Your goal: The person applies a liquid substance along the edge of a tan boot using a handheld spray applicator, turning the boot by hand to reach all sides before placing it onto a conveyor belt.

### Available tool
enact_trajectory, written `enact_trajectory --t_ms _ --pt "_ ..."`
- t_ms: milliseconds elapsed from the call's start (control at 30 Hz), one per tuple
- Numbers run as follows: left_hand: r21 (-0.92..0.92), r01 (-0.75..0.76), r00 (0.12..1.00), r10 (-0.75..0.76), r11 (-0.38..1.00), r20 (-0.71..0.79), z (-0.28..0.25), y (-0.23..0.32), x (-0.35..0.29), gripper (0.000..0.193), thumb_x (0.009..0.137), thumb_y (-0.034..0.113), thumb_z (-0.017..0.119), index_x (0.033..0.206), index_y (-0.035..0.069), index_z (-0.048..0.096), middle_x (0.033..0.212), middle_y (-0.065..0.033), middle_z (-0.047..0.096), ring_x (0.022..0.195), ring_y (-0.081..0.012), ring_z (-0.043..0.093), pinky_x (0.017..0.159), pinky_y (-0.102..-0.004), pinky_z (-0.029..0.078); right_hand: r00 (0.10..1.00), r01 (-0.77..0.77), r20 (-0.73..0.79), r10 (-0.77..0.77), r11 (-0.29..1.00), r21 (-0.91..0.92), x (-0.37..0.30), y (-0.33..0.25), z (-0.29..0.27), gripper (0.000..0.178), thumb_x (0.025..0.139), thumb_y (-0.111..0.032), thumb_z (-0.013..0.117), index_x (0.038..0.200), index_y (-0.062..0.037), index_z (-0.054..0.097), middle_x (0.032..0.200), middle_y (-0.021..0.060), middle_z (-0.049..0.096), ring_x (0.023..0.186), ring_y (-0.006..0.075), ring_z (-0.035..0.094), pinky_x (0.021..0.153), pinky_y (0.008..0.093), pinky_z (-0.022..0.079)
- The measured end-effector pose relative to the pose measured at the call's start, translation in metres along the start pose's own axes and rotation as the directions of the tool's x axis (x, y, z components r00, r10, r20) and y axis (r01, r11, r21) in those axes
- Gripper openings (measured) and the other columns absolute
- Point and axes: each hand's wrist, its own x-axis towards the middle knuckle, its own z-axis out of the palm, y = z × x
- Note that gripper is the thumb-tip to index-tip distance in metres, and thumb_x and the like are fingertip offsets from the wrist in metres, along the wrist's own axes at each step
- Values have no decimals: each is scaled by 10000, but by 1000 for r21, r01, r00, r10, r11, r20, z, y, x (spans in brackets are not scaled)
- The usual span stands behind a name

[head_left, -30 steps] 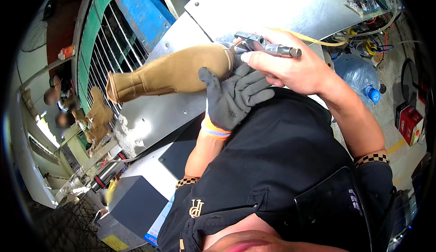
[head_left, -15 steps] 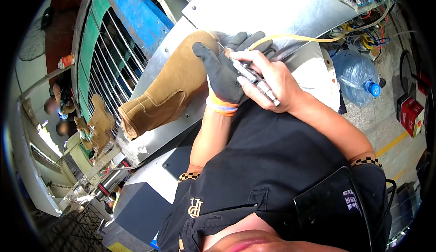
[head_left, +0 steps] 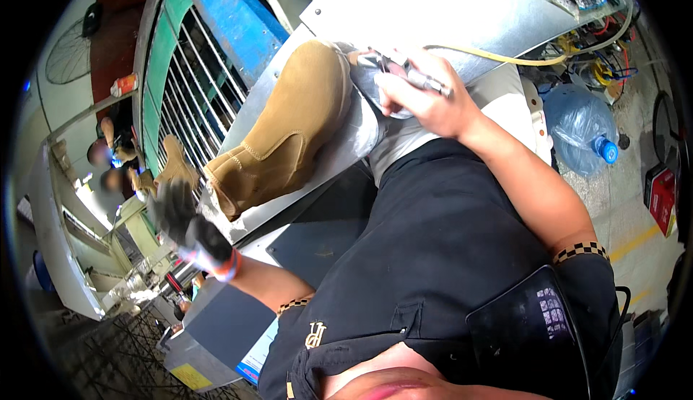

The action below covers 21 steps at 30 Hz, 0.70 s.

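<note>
A tan suede ankle boot [head_left: 296, 115] lies on its side on the pale metal bench [head_left: 404, 18], its shaft toward the lower left. My bare right hand [head_left: 440, 97] is closed on a pen-shaped metal tool [head_left: 419, 77] beside the toe. The tool's tip points left at the boot; motion blurs it, and I cannot tell whether they touch. Away at the left, my left hand [head_left: 189, 227], in a grey glove with an orange cuff, holds nothing and has its fingers apart. It is just below another tan boot [head_left: 175, 165] and close to the first boot's shaft.
A yellowish hose [head_left: 498, 57] runs across the bench to fittings and wires at the right. Below them stands a large clear blue-capped bottle [head_left: 581, 129]. A barred green rack [head_left: 189, 75] and a blue beam [head_left: 234, 21] border the bench. People work at far left.
My left hand has left the boot's toe and swung down to the left. My right hand keeps the tool and has moved slightly right and up. The boot shows more of its side.
</note>
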Motion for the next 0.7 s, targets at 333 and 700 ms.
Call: enact_trajectory --t_ms 333,700 --pt "-93 157 987 -152 983 52 10 -44 -19 408 885 245 673 1178 -35 625 1087 -122 687 979 -193 642 884 -329 499 984 178 -2 -181 971 -160 23 14 12 193 913 -130 586 1035 18 574 659 51 626 566 118 606 555 261 483" --pt "200 -151 977 177 968 -120 60 -27 23 304 930 124 588 1191 -30 602 1160 -113 633 1022 -193 619 902 -325 502 723 239 35 -690 203 -950 77 23 -133 386 838 -119 672 1198 0 596 889 107 685 769 205 654 690 306 519"
